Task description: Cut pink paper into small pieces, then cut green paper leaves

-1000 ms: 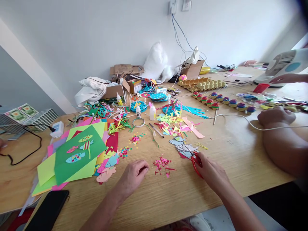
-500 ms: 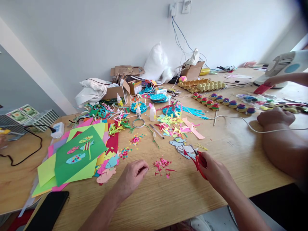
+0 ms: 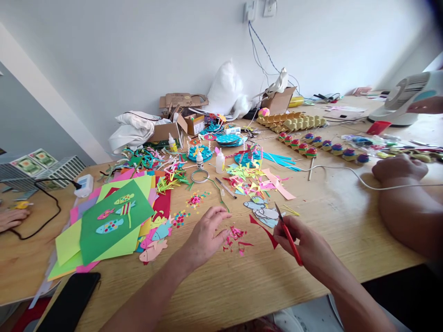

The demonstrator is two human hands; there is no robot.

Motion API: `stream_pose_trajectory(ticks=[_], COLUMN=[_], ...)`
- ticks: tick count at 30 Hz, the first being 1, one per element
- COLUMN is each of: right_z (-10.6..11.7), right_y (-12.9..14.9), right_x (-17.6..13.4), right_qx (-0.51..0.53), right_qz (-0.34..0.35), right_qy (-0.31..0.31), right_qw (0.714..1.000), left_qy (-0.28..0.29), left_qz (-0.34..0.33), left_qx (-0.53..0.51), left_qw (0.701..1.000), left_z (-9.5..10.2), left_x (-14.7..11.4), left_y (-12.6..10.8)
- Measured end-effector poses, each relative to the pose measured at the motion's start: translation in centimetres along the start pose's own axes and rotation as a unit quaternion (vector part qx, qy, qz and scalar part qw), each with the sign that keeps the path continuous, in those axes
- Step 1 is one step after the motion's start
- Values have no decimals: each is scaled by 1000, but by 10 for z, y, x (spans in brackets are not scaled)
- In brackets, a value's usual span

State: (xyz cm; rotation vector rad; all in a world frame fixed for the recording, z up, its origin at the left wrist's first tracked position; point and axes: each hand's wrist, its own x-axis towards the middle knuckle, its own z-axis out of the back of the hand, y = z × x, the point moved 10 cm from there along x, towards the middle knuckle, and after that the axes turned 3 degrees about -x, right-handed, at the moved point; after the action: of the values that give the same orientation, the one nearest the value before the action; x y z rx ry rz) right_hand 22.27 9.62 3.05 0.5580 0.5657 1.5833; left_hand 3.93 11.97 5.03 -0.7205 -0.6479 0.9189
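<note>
My right hand [image 3: 301, 242] grips a pair of red-handled scissors [image 3: 291, 242], blades pointing up and away from me. A curved red paper offcut [image 3: 266, 233] is by its fingertips; whether they touch it I cannot tell. My left hand [image 3: 209, 237] hovers over the table with fingers apart and holds nothing. Its thumb is at the edge of a small heap of pink and red paper snippets [image 3: 236, 234]. Just beyond the scissors lie several grey-blue paper fish [image 3: 265, 212] in a pile.
To the left, a green sheet [image 3: 104, 230] with decorated fish tops stacked coloured paper. A black phone [image 3: 69, 302] lies near the front edge. Glue bottles [image 3: 220, 162] and paper scraps [image 3: 247, 177] stand behind. Another person's fist [image 3: 401, 167] rests at right; a white cable [image 3: 353, 177] crosses there.
My left hand has moved forward and its fingers have opened. The scissors have turned more upright, and the red offcut has shifted left. At right, another person's hand has left a red object and moved to the fan.
</note>
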Motion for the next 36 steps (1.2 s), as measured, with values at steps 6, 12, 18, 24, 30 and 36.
stream_pose_trajectory(ticks=[6, 12, 18, 24, 30, 36], right_z=[-24, -53, -75, -126, -148, -150], right_y=[59, 83, 85, 84, 92, 95], right_x=[-4, 9, -3, -42, -41, -36], right_qx=[9, 3, 64, 88, 168, 245], right_qz=[87, 126, 111, 73, 39, 6], right_qy=[107, 143, 159, 271, 281, 283], right_qw=[990, 982, 979, 956, 944, 928], left_qy=[78, 135, -43, -195, -193, -173], left_qz=[-2, 119, 193, 210, 210, 213], left_qx=[-72, -117, -240, -349, -372, -369], left_qw=[994, 977, 950, 892, 884, 888], left_z=[-5, -11, 21, 39, 27, 19], left_x=[0, -32, -64, -87, -92, -97], left_y=[-18, 23, 61, 70, 65, 63])
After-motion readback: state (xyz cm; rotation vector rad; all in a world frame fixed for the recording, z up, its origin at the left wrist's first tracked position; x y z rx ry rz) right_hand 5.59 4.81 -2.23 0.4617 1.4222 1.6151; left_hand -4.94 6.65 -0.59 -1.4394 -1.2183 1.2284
